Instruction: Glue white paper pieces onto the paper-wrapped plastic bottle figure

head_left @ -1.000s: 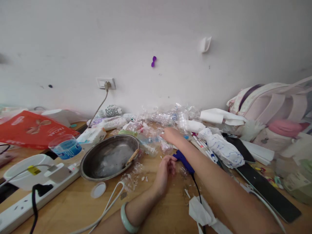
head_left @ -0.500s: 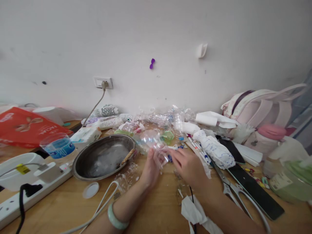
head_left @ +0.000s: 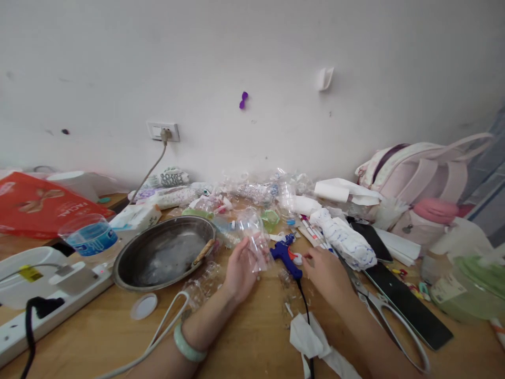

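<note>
My left hand (head_left: 241, 271) is wrapped around a clear plastic bottle piece (head_left: 257, 247), held upright above the table. Its see-through wall blurs where the fingers end. A blue glue gun (head_left: 287, 256) with an orange-red trigger lies to the right of it, its black cord running toward me. Just right of the glue gun is my right hand (head_left: 325, 271), fingertips drawn together beside a small whitish bit (head_left: 298, 259). Whether the fingers grip that bit is hard to make out.
A metal basin (head_left: 128, 276) with a wooden-handled tool on its rim stands left. Scissors (head_left: 381, 305) and a dark phone-like slab (head_left: 410, 310) lie right. Clear plastic scraps (head_left: 252, 192) line the wall. A power strip (head_left: 74, 300) and crumpled tissue (head_left: 311, 337) are nearer.
My right hand has left the plastic piece and moved right, beside the glue gun, which now shows fully. My left hand keeps the plastic piece, now turned more upright.
</note>
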Demonstrator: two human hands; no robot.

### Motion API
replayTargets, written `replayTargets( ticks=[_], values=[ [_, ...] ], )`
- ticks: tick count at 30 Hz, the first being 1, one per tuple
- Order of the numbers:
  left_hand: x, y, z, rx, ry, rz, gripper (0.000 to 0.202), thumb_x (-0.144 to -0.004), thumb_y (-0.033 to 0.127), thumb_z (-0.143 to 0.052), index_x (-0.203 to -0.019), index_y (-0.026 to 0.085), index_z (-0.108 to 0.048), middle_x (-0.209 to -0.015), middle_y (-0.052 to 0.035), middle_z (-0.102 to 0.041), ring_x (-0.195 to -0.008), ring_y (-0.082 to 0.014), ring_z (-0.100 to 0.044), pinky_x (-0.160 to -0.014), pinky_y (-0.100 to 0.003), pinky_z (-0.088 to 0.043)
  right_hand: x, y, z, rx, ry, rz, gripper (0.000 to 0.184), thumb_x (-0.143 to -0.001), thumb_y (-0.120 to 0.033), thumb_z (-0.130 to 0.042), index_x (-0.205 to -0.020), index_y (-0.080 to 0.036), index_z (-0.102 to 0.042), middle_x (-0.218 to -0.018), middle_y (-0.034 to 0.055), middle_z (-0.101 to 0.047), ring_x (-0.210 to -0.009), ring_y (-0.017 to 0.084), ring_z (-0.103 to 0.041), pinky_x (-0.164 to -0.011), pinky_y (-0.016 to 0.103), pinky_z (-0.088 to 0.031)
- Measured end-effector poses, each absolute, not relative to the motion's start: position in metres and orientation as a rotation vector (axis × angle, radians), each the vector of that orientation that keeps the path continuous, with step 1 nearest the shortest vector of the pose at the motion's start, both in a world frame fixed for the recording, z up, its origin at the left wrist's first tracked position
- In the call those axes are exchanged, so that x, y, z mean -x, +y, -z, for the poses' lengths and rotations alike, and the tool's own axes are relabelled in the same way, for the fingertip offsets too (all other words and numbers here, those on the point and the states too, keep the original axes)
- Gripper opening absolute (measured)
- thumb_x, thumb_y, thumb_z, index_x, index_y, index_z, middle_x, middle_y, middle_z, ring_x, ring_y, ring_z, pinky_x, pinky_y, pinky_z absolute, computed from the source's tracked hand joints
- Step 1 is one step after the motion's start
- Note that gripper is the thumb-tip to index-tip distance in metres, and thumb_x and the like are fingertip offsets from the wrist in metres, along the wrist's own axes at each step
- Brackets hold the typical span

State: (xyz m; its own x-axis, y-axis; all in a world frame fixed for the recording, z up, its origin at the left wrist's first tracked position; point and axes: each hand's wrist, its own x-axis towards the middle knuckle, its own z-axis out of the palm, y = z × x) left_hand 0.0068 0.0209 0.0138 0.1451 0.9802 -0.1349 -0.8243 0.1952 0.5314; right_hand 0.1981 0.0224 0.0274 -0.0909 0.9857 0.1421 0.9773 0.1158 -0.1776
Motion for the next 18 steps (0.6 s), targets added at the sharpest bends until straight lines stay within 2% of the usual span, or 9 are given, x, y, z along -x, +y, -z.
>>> replayTargets(
  ticks=[3,7,11,12,14,18],
  values=[
    [-0.006,0.019,-0.016,-0.37,0.515,-1.33,0.025,-0.082,0.03,-0.051,-0.095,0.013,-0.064,-0.077,-0.0037,-0.066,-0.065,-0.0135,-0.062,-0.064,-0.026,-0.05,-0.217,0.02,-0.022,2.028,-2.036,-0.018,0.022,-0.083,-0.017,-0.046,-0.092,-0.013,-0.066,-0.097,0.0129,-0.065,-0.094,0.024,-0.058,-0.082,0.031,-0.04],
    [-0.007,0.017,-0.017,-0.394,0.518,-1.28,0.026,-0.081,0.031,-0.053,-0.099,0.014,-0.061,-0.083,-0.0048,-0.068,-0.068,-0.0158,-0.064,-0.064,-0.028,-0.05,-0.249,0.003,-0.006,2.088,-1.821,-0.125,0.031,-0.084,-0.019,-0.039,-0.105,-0.012,-0.061,-0.105,0.0135,-0.062,-0.093,0.022,-0.06,-0.081,0.03,-0.043],
    [-0.01,0.015,-0.014,-0.475,0.575,-1.28,0.028,-0.079,0.03,-0.056,-0.105,0.019,-0.056,-0.084,-0.0042,-0.068,-0.069,-0.0183,-0.066,-0.063,-0.029,-0.049,-0.29,-0.031,0.014,2.354,-1.714,-0.08,0.035,-0.08,-0.02,-0.04,-0.109,-0.016,-0.059,-0.108,0.0139,-0.063,-0.1,0.028,-0.06,-0.08,0.037,-0.044],
    [-0.011,0.014,-0.013,-0.492,0.572,-1.27,0.03,-0.079,0.031,-0.056,-0.106,0.019,-0.055,-0.084,-0.0041,-0.068,-0.069,-0.0188,-0.066,-0.063,-0.029,-0.049,-0.301,-0.04,0.02,2.413,-1.686,-0.057,0.036,-0.079,-0.021,-0.04,-0.108,-0.016,-0.06,-0.106,0.0149,-0.063,-0.098,0.03,-0.06,-0.079,0.038,-0.044],
    [-0.012,0.013,-0.012,-0.518,0.545,-1.245,0.033,-0.079,0.034,-0.056,-0.108,0.02,-0.053,-0.085,-0.0043,-0.069,-0.069,-0.0197,-0.066,-0.062,-0.03,-0.048,-0.32,-0.053,0.031,2.435,-1.65,-0.084,0.036,-0.079,-0.034,-0.043,-0.101,-0.013,-0.062,-0.101,0.0187,-0.065,-0.094,0.031,-0.062,-0.076,0.037,-0.046],
    [-0.014,0.013,-0.009,-0.548,0.519,-1.219,0.036,-0.08,0.039,-0.052,-0.11,0.019,-0.051,-0.088,-0.0057,-0.069,-0.069,-0.0203,-0.066,-0.059,-0.029,-0.047,-0.335,-0.064,0.038,2.418,-1.657,-0.352,0.031,-0.072,-0.044,-0.048,-0.076,-0.017,-0.063,-0.087,0.0162,-0.069,-0.083,0.029,-0.065,-0.073,0.034,-0.047]
  ],
)
